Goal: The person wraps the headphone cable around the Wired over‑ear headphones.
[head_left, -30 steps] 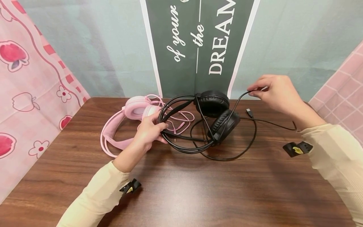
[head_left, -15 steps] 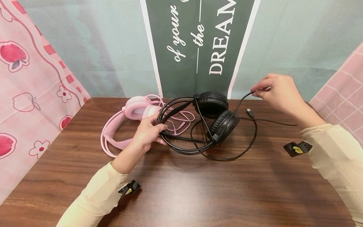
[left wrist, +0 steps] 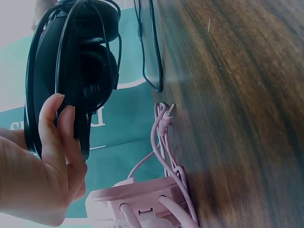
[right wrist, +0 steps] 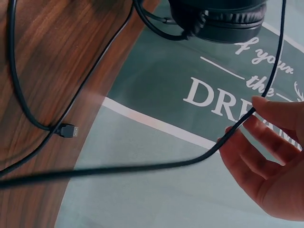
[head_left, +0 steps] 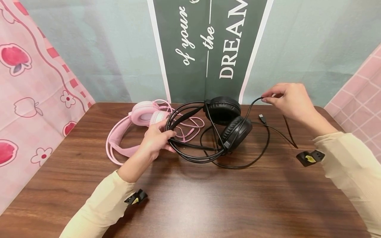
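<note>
My left hand (head_left: 155, 138) grips the headband of the black headphones (head_left: 236, 132), fingers and thumb curled round it in the left wrist view. The headband points left and both ear cups lie to its right, tilted. Out to the right, my right hand (head_left: 293, 99) pinches the black cable (head_left: 251, 107) between thumb and fingertips, above the table's back edge. The cable runs from the pinch to the headphones; another length hangs behind the right wrist. A USB plug (right wrist: 68, 130) lies on the wood, beside a crossing stretch of cable.
Pink headphones (head_left: 119, 152) lie at the left, partly behind the left hand, with their coiled pink cable (head_left: 193, 123) reaching behind the black headband. A pink cable jack (left wrist: 167, 116) rests near the table edge. The brown table (head_left: 190, 198) backs onto a lettered cloth (head_left: 208, 43).
My right hand shifts slightly right, then back left and down, with the cable still pinched. The cable hanging behind the right wrist swings into a sharper bend. The left hand barely moves.
</note>
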Demonstrator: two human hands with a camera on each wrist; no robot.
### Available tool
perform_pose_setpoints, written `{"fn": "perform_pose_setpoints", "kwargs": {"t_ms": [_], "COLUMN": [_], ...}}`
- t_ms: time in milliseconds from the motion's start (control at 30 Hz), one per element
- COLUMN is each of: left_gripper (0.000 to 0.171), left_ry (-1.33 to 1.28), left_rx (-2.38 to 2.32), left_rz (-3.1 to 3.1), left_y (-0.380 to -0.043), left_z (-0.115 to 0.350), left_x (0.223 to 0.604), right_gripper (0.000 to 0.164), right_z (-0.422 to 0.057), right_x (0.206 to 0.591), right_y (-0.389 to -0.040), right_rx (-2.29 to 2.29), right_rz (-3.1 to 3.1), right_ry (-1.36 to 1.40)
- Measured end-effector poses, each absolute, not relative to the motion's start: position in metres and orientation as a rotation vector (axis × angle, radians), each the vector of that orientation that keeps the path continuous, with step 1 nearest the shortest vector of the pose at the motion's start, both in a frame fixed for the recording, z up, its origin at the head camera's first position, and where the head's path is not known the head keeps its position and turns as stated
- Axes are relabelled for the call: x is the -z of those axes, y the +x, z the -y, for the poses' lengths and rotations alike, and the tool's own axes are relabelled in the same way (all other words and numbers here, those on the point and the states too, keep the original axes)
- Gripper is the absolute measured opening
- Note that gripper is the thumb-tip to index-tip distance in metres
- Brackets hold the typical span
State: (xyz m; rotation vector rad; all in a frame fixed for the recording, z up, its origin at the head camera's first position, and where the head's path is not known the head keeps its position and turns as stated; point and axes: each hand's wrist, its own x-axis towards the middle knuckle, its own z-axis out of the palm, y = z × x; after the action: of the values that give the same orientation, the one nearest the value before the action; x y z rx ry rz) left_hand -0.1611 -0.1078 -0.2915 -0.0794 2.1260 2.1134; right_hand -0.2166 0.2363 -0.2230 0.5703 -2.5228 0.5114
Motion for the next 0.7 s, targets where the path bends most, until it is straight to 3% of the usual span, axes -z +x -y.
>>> {"fn": "perform_pose_setpoints", "kwargs": {"t_ms": [467,700], "left_gripper": [0.048,0.046], "left_ry": [-0.086,-0.074], "left_rx": [-2.112,-2.074], "left_rz": [-2.089,-2.088], "left_y": [-0.1613,-0.1612], "left_z": [0.1087,0.1072], "left_x": [0.2906,0.292], "right_gripper": [0.018,0.009], "right_z": [-0.2376,-0.2388], "right_x": [0.2306,0.2301], "right_y": [-0.2234,-0.2244], "right_rx": [-0.518,-0.571], "right_rz": [2.498,2.555], "right_ry": [0.647,0.586]}}
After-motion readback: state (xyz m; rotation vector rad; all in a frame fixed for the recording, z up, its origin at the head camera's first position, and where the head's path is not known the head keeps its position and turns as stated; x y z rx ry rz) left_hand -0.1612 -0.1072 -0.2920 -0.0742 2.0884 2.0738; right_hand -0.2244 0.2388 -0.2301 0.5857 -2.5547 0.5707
